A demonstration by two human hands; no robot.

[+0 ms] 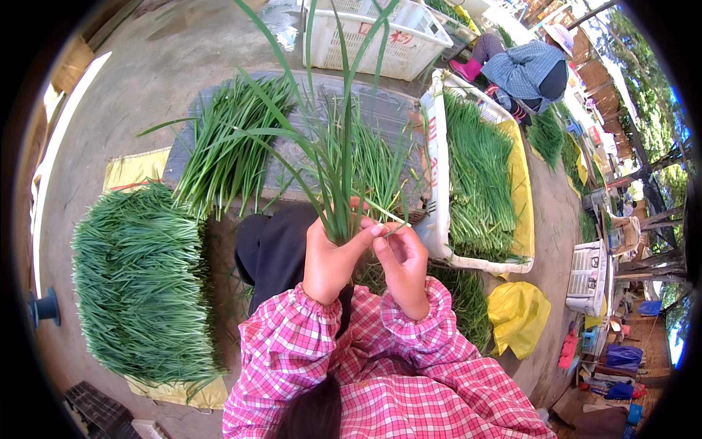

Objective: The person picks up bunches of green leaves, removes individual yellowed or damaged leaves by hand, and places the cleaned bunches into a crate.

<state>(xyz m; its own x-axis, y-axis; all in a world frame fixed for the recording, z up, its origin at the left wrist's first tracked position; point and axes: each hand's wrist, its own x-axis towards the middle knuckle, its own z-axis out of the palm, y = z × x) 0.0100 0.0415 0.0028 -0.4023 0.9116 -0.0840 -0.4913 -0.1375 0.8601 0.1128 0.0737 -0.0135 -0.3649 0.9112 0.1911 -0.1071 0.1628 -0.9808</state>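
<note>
My left hand [334, 258] is closed around a bunch of long green leaves, likely garlic chives [343, 214], which stand up and fan out above it. Close beside it, my right hand [403, 255] pinches one thin stalk [392, 213] with a pale end between thumb and fingers. The thumbs nearly meet. Beyond my hands, a low grey board [290, 164] carries a loose pile of the same greens [233, 142] at its left and a thinner spread of them [364, 159] nearer its middle. The lower ends of the held bunch are hidden by my left hand.
A large stack of greens [145, 285] lies at the left on yellow sheeting. To the right stands a white crate [439, 164] of greens, lined in yellow, with a yellow bag [518, 315] below it. Another white crate [356, 49] is beyond the board. A person [521, 71] sits bent at upper right.
</note>
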